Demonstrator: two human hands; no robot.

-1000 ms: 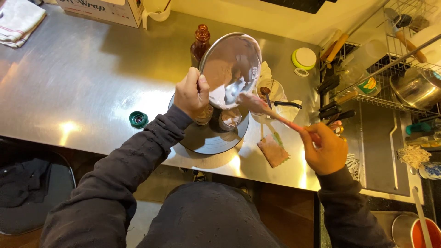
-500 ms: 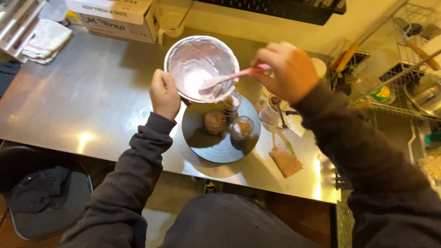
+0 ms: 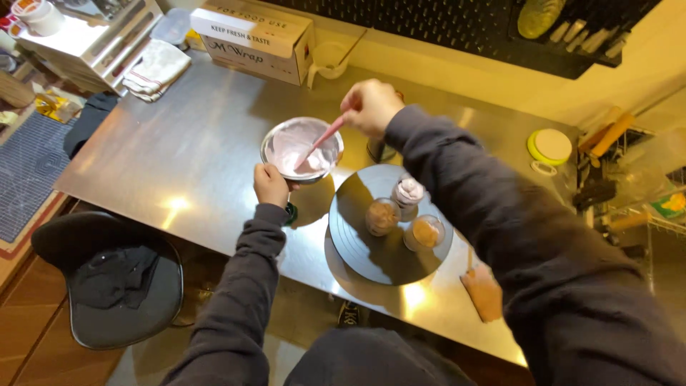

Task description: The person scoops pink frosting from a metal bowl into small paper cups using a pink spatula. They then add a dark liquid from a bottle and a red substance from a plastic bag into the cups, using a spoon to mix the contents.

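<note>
Steel bowl (image 3: pixel 301 149) rim in left hand (image 3: pixel 271 184); right hand (image 3: pixel 371 107) grips pink spatula (image 3: pixel 319 140).

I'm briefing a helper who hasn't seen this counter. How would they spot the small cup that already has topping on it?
On the steel table, find the dark round turntable beside the metal bowl of pink cream. Three small cups stand on it; the topped cup is the one nearest the wall. Only it carries a pale swirl, while the other two show brown filling.
</note>
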